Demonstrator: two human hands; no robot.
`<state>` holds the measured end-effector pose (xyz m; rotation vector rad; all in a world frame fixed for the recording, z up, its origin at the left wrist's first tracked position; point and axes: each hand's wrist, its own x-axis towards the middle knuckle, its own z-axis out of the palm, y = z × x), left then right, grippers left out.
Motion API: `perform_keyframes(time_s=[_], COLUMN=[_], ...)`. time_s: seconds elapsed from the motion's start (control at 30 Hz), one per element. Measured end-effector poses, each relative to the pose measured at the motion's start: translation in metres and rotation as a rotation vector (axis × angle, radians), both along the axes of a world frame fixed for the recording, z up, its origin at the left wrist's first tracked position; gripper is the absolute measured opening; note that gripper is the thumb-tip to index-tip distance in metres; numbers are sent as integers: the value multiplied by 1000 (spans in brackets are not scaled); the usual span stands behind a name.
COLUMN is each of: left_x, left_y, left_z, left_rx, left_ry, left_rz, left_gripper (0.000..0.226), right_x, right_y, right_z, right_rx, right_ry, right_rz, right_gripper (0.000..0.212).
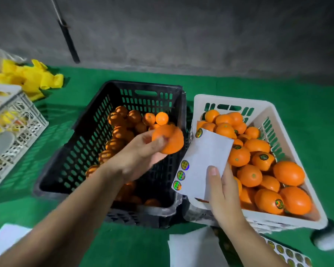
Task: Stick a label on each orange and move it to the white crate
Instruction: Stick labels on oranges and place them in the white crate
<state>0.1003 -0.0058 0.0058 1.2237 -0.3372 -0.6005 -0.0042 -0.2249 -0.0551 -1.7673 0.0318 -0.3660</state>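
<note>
My left hand [143, 151] grips an orange [169, 138] above the right side of the black crate [81, 143], which holds several unlabelled oranges [123, 122]. My right hand [220, 191] pinches a white label sheet [206, 160] between the two crates. A few round labels [181, 175] remain along the sheet's left edge and one at its top corner. The white crate [289, 143] on the right holds several oranges [258, 170], some with round labels on them.
Both crates stand on a green table [229, 85] against a grey wall. A white lattice crate [14, 122] and yellow wrappers [35, 78] lie at the left. Loose white sheets [191, 249] and another label sheet [289, 253] lie near the front edge.
</note>
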Motion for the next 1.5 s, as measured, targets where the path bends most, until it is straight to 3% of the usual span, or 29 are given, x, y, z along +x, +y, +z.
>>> perform_keyframes(time_s=[0.07,0.17,0.27,0.4,0.53,0.63,0.73,0.8,0.9,1.0,1.07,1.1,1.17,1.23,1.33,1.4,1.5], left_x=[-38,-81,-108,-127,-137,-143,-150,-152,-156,-158,-161,-163,-167,-170,-172,-174,-177], left_y=[-5,-19,-29,-27,-22,-16,-14,-14,-16,-19,-20,-21,-23,-24,-25,-25,-24], left_z=[7,10,14,19,14,16,21,25,32,31,30,30,31,33,33,34,36], left_rx=[-102,-74,-61,-60,-45,-151,-185,-171,-105,101,202,211,187,183,195,181,151], left_ry=[89,71,42,0,104,249,210,123,-9,-115,-161,-172,-171,-156,-154,-157,-175], left_rz=[-50,60,219,269,365,259,89,30,45,167,186,166,129,145,183,171,109], left_gripper=[111,67,53,56,69,83,97,92,75,61,59,59,57,58,61,60,64], right_x=[-5,-21,-43,-60,-71,-78,-84,-89,-94,-97,-100,-103,-107,-110,-122,-128,-119], right_y=[-1,-1,0,4,5,2,-3,-7,-9,-6,-5,-4,-2,-2,-1,0,-2], right_z=[7,14,16,24,51,69,78,80,78,77,82,87,102,116,127,128,126], right_rx=[30,71,80,175,402,478,484,476,302,-239,-669,-783,-843,-799,-749,-886,-970], right_ry=[-18,12,63,71,31,36,112,144,126,61,-250,-442,-626,-668,-798,-833,-617], right_rz=[32,29,-40,-219,-151,-68,0,57,45,-288,-530,-556,-584,-672,-656,-491,-123], right_gripper=[46,44,37,23,25,42,59,56,47,89,98,95,89,77,44,24,28])
